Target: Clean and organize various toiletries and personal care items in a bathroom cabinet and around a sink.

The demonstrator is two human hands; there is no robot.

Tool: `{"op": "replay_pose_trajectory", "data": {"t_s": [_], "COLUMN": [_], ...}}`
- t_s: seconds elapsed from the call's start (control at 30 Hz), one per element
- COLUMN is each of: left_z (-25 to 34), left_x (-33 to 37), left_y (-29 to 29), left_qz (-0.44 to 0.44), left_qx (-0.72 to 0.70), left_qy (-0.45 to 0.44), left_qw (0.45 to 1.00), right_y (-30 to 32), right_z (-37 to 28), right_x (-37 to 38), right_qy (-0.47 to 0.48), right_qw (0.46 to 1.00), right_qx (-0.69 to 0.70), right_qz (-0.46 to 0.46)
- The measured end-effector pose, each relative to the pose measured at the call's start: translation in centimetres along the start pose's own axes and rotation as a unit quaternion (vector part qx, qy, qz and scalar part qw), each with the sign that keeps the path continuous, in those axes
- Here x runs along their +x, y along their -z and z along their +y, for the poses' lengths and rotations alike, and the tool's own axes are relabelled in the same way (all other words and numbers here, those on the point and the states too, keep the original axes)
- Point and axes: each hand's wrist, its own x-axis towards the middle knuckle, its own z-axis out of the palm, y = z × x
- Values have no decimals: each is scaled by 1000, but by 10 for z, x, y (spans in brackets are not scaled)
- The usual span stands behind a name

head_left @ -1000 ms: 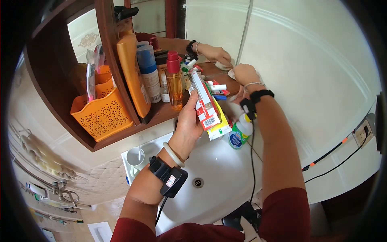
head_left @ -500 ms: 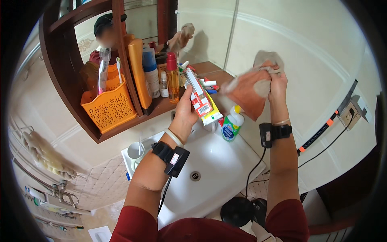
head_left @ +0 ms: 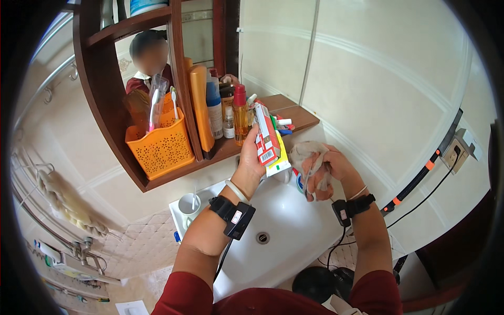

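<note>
My left hand point(head_left: 251, 158) is closed around a slim red and white carton point(head_left: 269, 139) and a yellow packet point(head_left: 280, 163), raised in front of the wooden shelf point(head_left: 300, 121). Over the right side of the white sink point(head_left: 289, 223), my right hand point(head_left: 341, 167) grips a crumpled cloth point(head_left: 310, 155), greyish with a rusty-orange part that hangs down. Most of a bottle point(head_left: 300, 184) on the sink's back edge is hidden behind this cloth. Beyond the carton, several small tubes point(head_left: 284, 122) lie on the shelf.
Along the shelf stand an orange-yellow bottle point(head_left: 200, 107), a blue and white can point(head_left: 214, 107) and a red-capped bottle point(head_left: 240, 115). An orange basket point(head_left: 160, 149) holds toothbrushes. A mug point(head_left: 188, 205) sits at the sink's left corner. Cables run from both wrist devices.
My right hand has brought the cloth down from the wall toward the sink, and it is now more bunched. My left hand still holds the carton and packet. The view has shifted slightly.
</note>
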Motion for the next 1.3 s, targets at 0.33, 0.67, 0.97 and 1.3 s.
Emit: {"op": "replay_pose_trajectory", "data": {"t_s": [0.33,0.67,0.97,1.3], "left_z": [-48,-57,-85,-83], "left_x": [-18,3,4,11], "left_y": [-25,-35,-22,-41], "left_qz": [0,21,47,61], "left_qx": [109,203,313,411], "left_qy": [-26,-182,-175,-193], "left_qw": [994,962,932,889], "right_y": [-38,9,-1,38], "right_z": [19,-12,0,4], "right_x": [2,-25,-26,5], "right_qy": [133,-10,51,119], "right_qw": [966,989,981,950], "right_qx": [-214,143,-36,210], "right_qz": [54,-23,185,200]}}
